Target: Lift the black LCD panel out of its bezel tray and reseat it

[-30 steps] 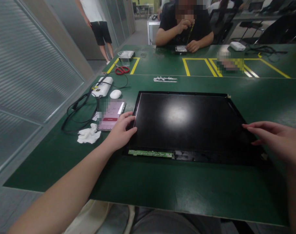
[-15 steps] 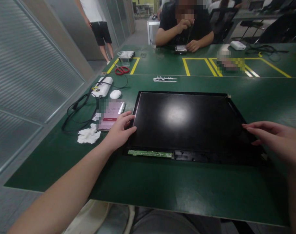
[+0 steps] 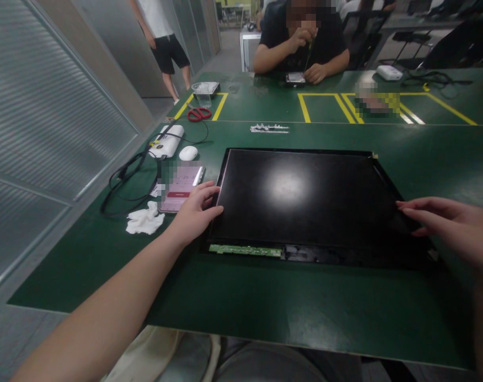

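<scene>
A large black display panel [image 3: 300, 196] lies flat in its dark frame on the green table [image 3: 265, 302], with a thin green circuit strip [image 3: 245, 249] along its near edge. My left hand [image 3: 195, 212] grips the panel's left edge, fingers over the top and thumb at the side. My right hand [image 3: 448, 225] holds the right edge, fingers stretched along it and thumb tucked below.
Left of the panel lie a phone [image 3: 179, 185], a crumpled white tissue [image 3: 145, 222], a white mouse [image 3: 188, 153], a white power strip [image 3: 166, 141] with black cables, and red scissors [image 3: 199, 114]. Across the table a seated person [image 3: 300, 42] works on a small device; another person stands far left.
The panel's far edge has shifted very slightly; both hands stay on its edges. The standing person at the back has stepped a little to the right.
</scene>
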